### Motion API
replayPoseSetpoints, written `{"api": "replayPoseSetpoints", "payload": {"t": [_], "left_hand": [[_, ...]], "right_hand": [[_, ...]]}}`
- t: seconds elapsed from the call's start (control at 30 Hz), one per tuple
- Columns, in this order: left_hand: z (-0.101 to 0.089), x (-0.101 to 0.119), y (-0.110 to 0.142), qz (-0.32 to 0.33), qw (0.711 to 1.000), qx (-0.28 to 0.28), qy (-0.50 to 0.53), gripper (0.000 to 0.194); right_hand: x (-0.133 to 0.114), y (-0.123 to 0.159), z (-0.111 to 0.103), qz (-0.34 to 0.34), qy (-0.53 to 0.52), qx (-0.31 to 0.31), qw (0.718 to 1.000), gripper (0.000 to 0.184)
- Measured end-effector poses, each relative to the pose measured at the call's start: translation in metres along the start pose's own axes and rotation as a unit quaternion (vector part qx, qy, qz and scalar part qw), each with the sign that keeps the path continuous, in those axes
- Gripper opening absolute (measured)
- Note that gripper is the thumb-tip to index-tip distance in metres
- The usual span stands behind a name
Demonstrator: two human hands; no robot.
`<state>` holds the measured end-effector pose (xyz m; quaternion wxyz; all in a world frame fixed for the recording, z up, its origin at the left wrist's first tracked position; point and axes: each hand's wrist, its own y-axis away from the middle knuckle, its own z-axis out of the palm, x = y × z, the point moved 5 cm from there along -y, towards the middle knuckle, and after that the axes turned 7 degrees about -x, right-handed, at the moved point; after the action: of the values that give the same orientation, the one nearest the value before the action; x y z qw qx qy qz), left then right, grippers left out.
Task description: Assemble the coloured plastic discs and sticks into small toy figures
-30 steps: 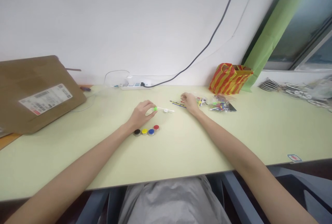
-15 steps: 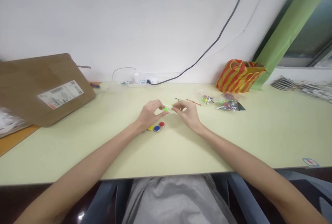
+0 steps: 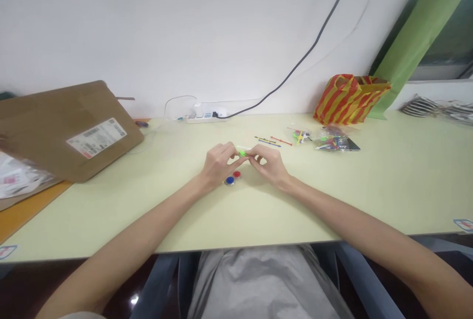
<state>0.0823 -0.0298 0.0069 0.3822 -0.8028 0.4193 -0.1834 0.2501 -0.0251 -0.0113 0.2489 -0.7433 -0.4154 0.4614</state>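
Note:
My left hand [image 3: 220, 165] and my right hand [image 3: 269, 164] meet over the table, fingertips pinched on a small bright green plastic piece [image 3: 242, 153]. Fingers cover much of it, so its full shape is hidden. A thin white stick [image 3: 244, 147] shows just behind the fingertips; whether it is held or lies on the table I cannot tell. Beside my left wrist lie a blue round button-like piece [image 3: 230, 180] and a red one [image 3: 237, 175]. Past my right hand are a red arrow-like stick [image 3: 281, 140], a blue one [image 3: 269, 143] and a dark-and-yellow one [image 3: 261, 139].
Clear bags of coloured plastic parts [image 3: 332, 141] lie at the right, near a red-and-yellow striped bag [image 3: 347, 100]. A cardboard package [image 3: 74, 137] leans at the left. Against the wall is a power strip [image 3: 205, 118] with a black cable [image 3: 291, 73].
My fingertips have drawn closer together around the green piece. The view has shifted slightly. The blue stick has come into sight, and the yellow round piece is now hidden by my left hand.

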Motion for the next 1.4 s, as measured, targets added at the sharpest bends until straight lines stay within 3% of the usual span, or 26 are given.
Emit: {"api": "replayPoseSetpoints", "payload": {"t": [0.4, 0.83, 1.23, 1.4], "left_hand": [[0.003, 0.004, 0.0, -0.026, 0.999, -0.003, 0.038, 0.025], [0.002, 0.005, 0.0, -0.021, 0.999, 0.004, 0.04, 0.024], [0.002, 0.003, 0.003, -0.011, 0.999, 0.011, 0.042, 0.023], [-0.004, 0.008, 0.0, -0.051, 0.99, 0.044, 0.126, 0.021]], "right_hand": [[0.004, 0.005, 0.003, 0.103, -0.049, 0.008, 0.993, 0.015], [-0.004, 0.001, 0.0, 0.086, -0.031, 0.052, 0.994, 0.013], [-0.006, -0.001, -0.001, 0.07, -0.062, 0.021, 0.995, 0.019], [-0.017, 0.001, 0.0, 0.054, -0.079, 0.027, 0.995, 0.019]]}}
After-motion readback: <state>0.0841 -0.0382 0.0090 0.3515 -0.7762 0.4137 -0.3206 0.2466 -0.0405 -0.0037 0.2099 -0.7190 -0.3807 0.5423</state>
